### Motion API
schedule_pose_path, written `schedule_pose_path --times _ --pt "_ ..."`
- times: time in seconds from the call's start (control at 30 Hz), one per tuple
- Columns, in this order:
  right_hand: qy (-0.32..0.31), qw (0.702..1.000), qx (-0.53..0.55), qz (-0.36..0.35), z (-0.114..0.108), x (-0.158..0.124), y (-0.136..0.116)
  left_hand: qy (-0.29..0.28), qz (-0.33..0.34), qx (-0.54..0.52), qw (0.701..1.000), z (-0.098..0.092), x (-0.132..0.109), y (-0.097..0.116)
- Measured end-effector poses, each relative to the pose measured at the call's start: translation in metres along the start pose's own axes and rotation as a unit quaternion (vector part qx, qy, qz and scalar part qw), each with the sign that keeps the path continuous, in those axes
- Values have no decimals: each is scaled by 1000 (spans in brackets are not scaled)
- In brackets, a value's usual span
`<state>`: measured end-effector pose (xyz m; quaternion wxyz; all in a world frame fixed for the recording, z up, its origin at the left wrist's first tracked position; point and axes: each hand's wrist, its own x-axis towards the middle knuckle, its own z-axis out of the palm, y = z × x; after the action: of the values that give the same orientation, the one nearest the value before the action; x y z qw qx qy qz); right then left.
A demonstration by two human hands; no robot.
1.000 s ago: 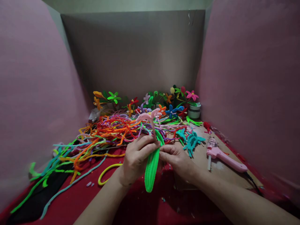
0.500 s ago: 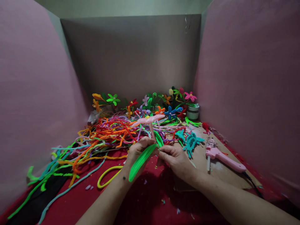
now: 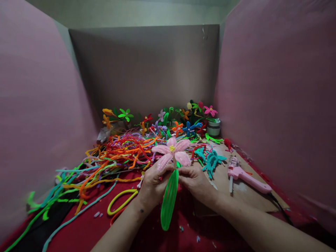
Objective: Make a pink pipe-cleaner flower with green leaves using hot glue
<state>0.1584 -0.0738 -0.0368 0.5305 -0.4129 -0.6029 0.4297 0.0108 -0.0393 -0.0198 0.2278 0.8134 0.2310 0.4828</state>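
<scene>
A light pink five-petal flower (image 3: 181, 157) with a yellow centre faces me, held up at the middle by its stem. My left hand (image 3: 155, 183) is closed round the stem just under the petals. Pinched at the top of the long green leaf (image 3: 169, 204), by the stem, are the fingers of my right hand (image 3: 195, 182). The leaf hangs down between my wrists. Part of a second green leaf shows behind the flower. The stem's lower end is hidden by the hands and leaf.
Loose coloured pipe cleaners (image 3: 118, 150) are heaped at the left and centre. Finished flowers (image 3: 126, 114) line the back. Teal pieces (image 3: 213, 161) and a pink glue gun (image 3: 249, 180) lie on cardboard (image 3: 243, 199) at right. A yellow loop (image 3: 111, 206) is at front left.
The flower has tipped toward me, showing its face instead of its edge. The long green leaf has swung from lower left to hang nearly straight down. The view has shifted slightly.
</scene>
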Motion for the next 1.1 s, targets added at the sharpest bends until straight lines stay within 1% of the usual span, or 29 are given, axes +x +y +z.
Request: schedule_pose_path --times 0.07,0.2,0.27,0.33,0.4,0.47,0.53,0.6,0.67,0.7,0.73,0.77,0.87,0.93,1.0,1.1 --pt "-4 1000 2 -4 0 0 3 -2 0 1 1000 0 -1 -2" --pt "3 1000 12 -15 -1 0 7 -37 -10 -26 999 0 -1 -1" --pt "9 1000 1 -17 -1 0 7 -39 -43 -56 997 0 1 0" --pt "18 1000 -11 -15 0 0 4 -24 -95 -102 990 -1 3 -1" --pt "38 999 -10 2 -1 0 0 -11 -143 -142 979 -1 5 -4" --pt "60 998 -9 18 -6 1 -5 1 -171 -149 974 -1 6 -11" --pt "88 996 -21 19 -16 3 -12 13 -185 -112 976 -1 6 -19" --pt "119 991 -51 16 -33 6 -18 13 -194 -69 979 1 5 -26" --pt "131 982 -136 20 -57 10 -24 1 -196 -49 979 2 3 -31" --pt "159 968 -192 28 -72 11 -26 -7 -193 -46 980 3 2 -33" --pt "182 947 -258 53 -87 13 -27 -15 -189 -45 981 4 2 -34" --pt "191 935 -290 73 -103 15 -28 -22 -185 -43 981 5 1 -34" --pt "200 902 -362 128 -149 20 -24 -34 -174 -33 984 6 1 -35" --pt "197 877 -406 166 -173 24 -20 -42 -165 -25 985 6 1 -35" --pt "185 854 -444 199 -188 30 -15 -52 -154 -17 987 7 2 -35" --pt "160 817 -500 239 -198 41 -9 -63 -135 6 989 7 2 -34"
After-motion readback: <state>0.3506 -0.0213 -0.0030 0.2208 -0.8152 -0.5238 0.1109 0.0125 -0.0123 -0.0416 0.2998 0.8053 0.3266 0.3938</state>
